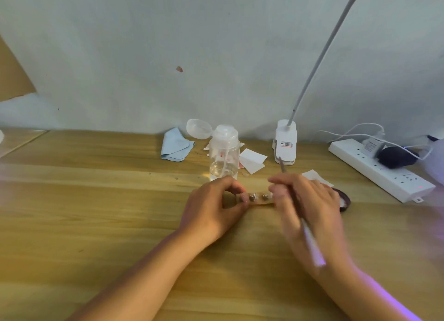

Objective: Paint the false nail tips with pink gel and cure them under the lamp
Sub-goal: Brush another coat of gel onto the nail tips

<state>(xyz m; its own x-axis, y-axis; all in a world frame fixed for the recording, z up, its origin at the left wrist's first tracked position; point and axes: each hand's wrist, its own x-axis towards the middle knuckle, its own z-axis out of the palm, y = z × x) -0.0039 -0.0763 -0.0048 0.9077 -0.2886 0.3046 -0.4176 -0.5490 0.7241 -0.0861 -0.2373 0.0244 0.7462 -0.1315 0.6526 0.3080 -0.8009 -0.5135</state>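
A small clear strip [260, 201] carrying several false nail tips [258, 197] lies on the wooden table between my hands. My left hand [213, 210] pinches its left end with thumb and fingers. My right hand [310, 205], blurred, touches the strip's right end and holds a thin brush [310, 239] that runs across it, with a white-lilac handle toward me and a dark end pointing away. A dark round pot of gel [344, 200] sits just right of my right hand, partly hidden by it.
A clear pump bottle [224, 157] with its lid flipped open stands behind the strip. A clip desk lamp [286, 142], a blue cloth [176, 146], paper slips [252, 160], a tissue [316, 177] and a white power strip [382, 170] lie along the back. Purple light glows at far right.
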